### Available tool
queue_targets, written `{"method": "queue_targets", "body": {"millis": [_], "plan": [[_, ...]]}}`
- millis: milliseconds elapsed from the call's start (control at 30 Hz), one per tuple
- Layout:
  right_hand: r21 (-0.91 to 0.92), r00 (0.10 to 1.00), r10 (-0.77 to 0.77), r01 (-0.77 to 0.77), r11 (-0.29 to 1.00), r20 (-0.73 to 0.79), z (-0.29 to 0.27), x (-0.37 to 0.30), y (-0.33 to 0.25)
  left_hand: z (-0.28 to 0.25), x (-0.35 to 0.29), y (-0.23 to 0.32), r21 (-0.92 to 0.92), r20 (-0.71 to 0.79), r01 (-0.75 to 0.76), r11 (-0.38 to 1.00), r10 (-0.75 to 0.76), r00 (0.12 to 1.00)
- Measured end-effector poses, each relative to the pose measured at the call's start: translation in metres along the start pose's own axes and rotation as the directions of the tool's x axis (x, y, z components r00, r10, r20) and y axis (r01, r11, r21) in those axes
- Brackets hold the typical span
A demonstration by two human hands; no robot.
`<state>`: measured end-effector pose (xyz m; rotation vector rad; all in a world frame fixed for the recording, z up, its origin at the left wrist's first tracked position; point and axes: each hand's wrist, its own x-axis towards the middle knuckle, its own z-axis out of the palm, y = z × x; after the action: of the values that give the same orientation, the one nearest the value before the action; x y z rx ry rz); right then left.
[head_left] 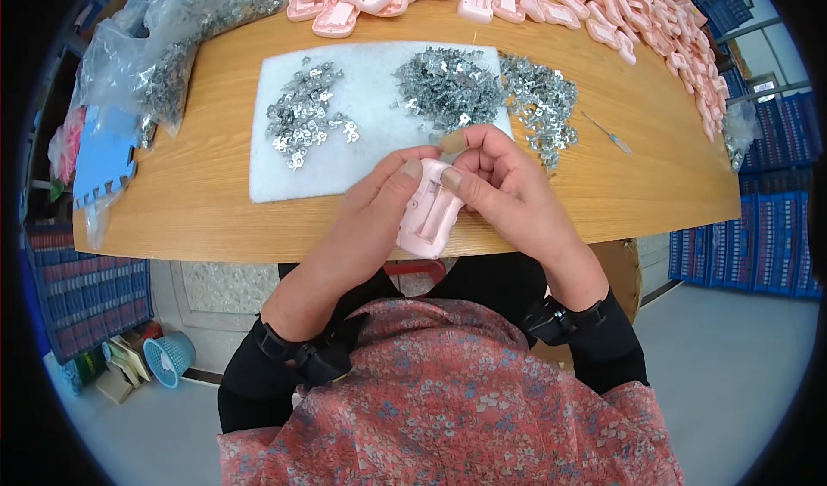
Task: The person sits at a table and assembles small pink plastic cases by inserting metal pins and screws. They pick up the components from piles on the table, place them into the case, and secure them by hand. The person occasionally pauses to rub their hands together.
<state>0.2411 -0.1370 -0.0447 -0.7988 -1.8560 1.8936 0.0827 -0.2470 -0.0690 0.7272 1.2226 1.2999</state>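
Near the front edge of the table, a pale pink plastic casing point(424, 228) with a long recessed compartment is held between both hands. My left hand point(366, 210) grips its left side, thumb along the upper edge. From the right, my right hand point(521, 198) pinches the casing's top end, its thumb pressed on the face and its taped index finger curled above. Whether a small part sits under that thumb is hidden. Just beyond my hands lies a white foam sheet point(362, 172) bearing a loose heap of small metal clips point(301, 111) and a denser heap of metal springs point(452, 86).
More metal pieces point(543, 107) spread right of the sheet, beside a small screwdriver point(613, 137). Many pink casings point(603, 8) pile along the far and right edges. Plastic bags of metal parts point(151, 73) and a blue foam mat point(105, 154) sit left on the wooden table point(189, 215).
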Motion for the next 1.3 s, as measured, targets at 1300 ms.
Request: {"method": "queue_targets", "body": {"millis": [1300], "plan": [[-0.179,0.974,-0.207,0.189,0.966,-0.086,-0.002,-0.005,-0.003,-0.015,-0.009,0.023,-0.491,0.459,0.438,0.753,-0.204,0.865]]}}
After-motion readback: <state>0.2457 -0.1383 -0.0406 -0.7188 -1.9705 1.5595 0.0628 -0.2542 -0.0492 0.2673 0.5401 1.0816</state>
